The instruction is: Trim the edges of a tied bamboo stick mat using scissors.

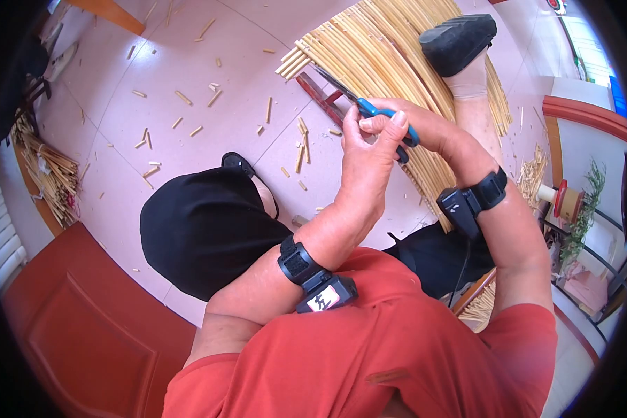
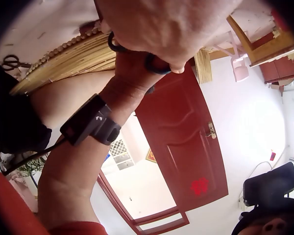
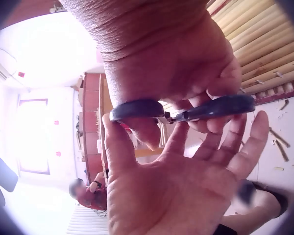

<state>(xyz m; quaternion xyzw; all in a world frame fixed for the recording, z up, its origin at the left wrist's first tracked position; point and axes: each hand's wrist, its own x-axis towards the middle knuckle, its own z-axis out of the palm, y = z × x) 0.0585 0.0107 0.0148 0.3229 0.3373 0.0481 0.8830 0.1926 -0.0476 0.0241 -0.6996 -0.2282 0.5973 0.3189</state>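
Note:
Blue-handled scissors (image 1: 412, 134) are held by the right hand (image 1: 425, 129), their blades pointing up and left over the floor. In the right wrist view, that hand's thumb passes by one handle loop (image 3: 137, 108) and its other fingers curl near the second. The left hand (image 1: 369, 157) meets it at the handles; the right wrist view shows the left palm (image 3: 171, 196) facing up, fingers fairly straight, thumb tip against a loop. Beyond the hands lies a mat of pale sticks (image 1: 383, 49), with a shoe (image 1: 458, 43) on it. The left wrist view partly hides the scissors behind the left hand.
Short cut stick pieces (image 1: 214, 97) are scattered over the tiled floor (image 1: 118, 90). A red frame (image 1: 320, 97) lies by the mat's edge. Stick bundles (image 1: 49, 171) stand at the left, near a red door panel (image 1: 97, 334). A spool (image 1: 568, 202) is at the right.

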